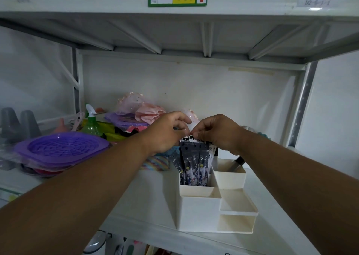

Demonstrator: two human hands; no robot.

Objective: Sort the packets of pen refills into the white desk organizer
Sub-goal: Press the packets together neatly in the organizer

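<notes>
A white desk organizer (200,212) with several compartments stands on the shelf at centre right. Several dark packets of pen refills (194,163) stand upright in its tall back-left compartment. My left hand (167,132) and my right hand (217,132) meet just above the packets, fingers curled, both pinching the packets' top edges. A dark marker (238,162) leans in the back-right compartment. The front compartments and the low drawer slot hold nothing that I can see.
Purple plastic strainer baskets (62,148) are stacked at the left. A green spray bottle (91,124), pink and purple bagged goods (139,111), a blue basket (173,151) and a striped pouch (155,163) crowd the shelf behind. A shelf post (303,103) rises at right.
</notes>
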